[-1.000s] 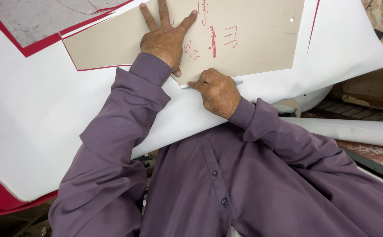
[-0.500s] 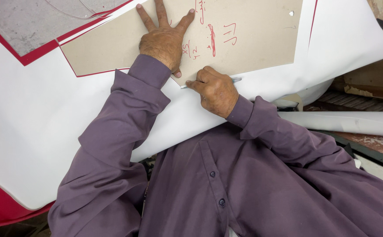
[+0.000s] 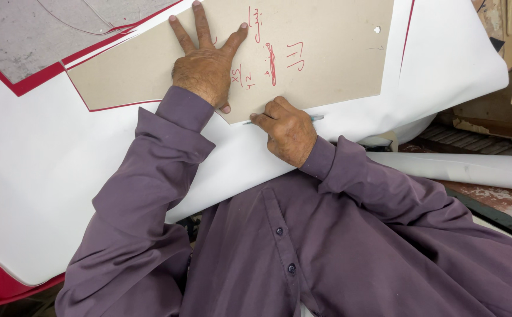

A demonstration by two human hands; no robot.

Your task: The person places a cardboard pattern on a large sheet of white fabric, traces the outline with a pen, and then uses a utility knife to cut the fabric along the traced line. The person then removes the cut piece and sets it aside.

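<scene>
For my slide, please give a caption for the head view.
Left hand flat on cardboard template; right hand holds pen.

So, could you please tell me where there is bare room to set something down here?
The white sheet lies bare left of the left sleeve, below the cardboard template. It is crowded where the left hand presses the template and the right hand holds a pen.

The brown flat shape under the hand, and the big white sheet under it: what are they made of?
The brown template looks like stiff matte cardboard: flat, clean-cut edges, red marks drawn on it. The white sheet seems a smooth, flexible material, maybe vinyl or coated paper, since it curves over the lap; which one is unclear.
</scene>
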